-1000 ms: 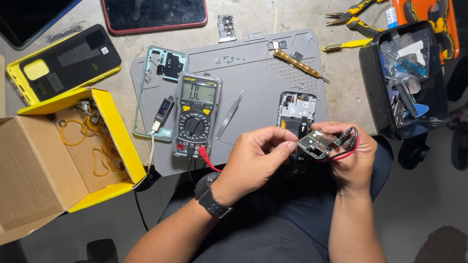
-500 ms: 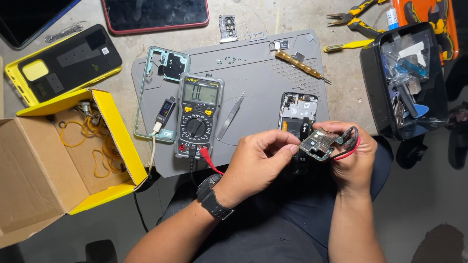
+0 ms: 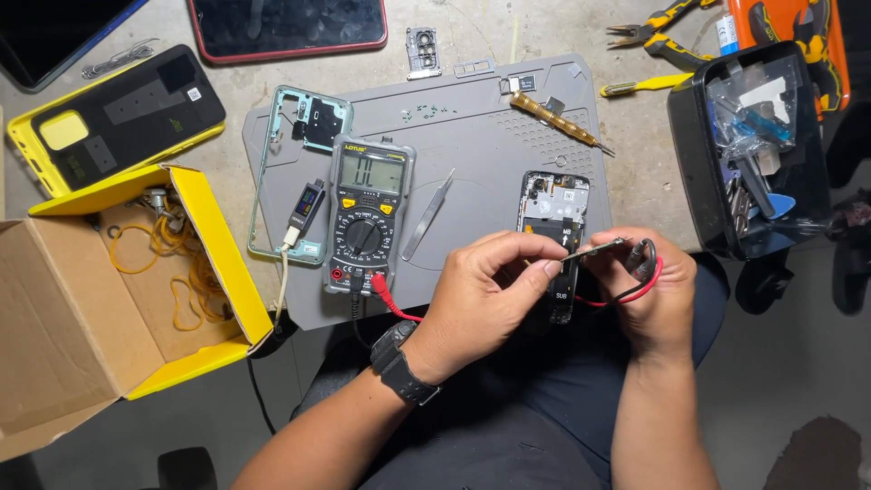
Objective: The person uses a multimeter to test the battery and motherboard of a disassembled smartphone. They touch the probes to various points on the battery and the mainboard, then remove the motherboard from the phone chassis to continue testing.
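Note:
My left hand (image 3: pixel 485 295), with a black watch on its wrist, pinches one end of a small circuit board (image 3: pixel 594 249) that now shows edge-on. My right hand (image 3: pixel 649 290) holds the board's other end together with the red and black probe leads (image 3: pixel 635 281). Both hands hover just in front of an opened phone (image 3: pixel 553 213) lying on the grey work mat (image 3: pixel 472 136). The leads run back to a grey multimeter (image 3: pixel 365 213) on the mat, left of my left hand.
Tweezers (image 3: pixel 428 213) and a screwdriver (image 3: pixel 555 122) lie on the mat. A teal phone frame (image 3: pixel 304 145) holds a small USB tester (image 3: pixel 302 213). An open yellow-and-brown box (image 3: pixel 109 290) stands left, a black tool container (image 3: pixel 753 150) right, pliers (image 3: pixel 658 32) at the back.
The small board has turned from flat-on to edge-on between my fingers. Both hands stay in about the same place.

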